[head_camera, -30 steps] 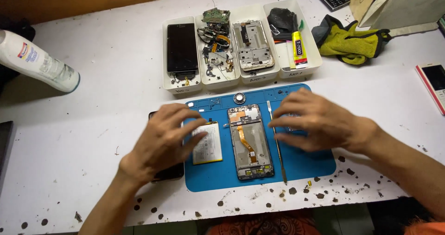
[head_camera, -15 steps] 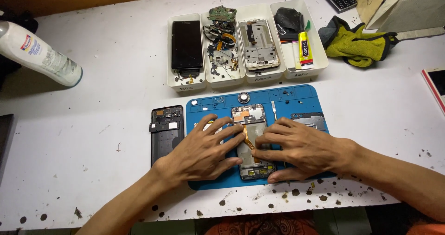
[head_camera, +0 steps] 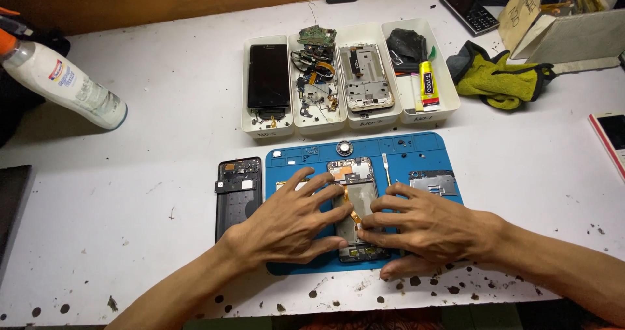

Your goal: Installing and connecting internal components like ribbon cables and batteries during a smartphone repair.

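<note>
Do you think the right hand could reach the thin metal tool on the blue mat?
Probably yes: the thin metal tool lies bare just beyond the right hand, nothing between them.

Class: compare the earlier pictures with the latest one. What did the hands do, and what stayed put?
Both hands closed inward: the left hand and right hand left the mat's sides and now press on the opened phone. The battery is now hidden under the left hand. The blue mat and parts trays stayed put.

A bright blue work mat (head_camera: 423,147) lies on a white table (head_camera: 163,173) flecked with dark spots near the front edge; far right, a yellow-green cloth (head_camera: 498,79); far left, a white bottle (head_camera: 65,86) with an orange cap; white trays (head_camera: 416,112) behind.
</note>
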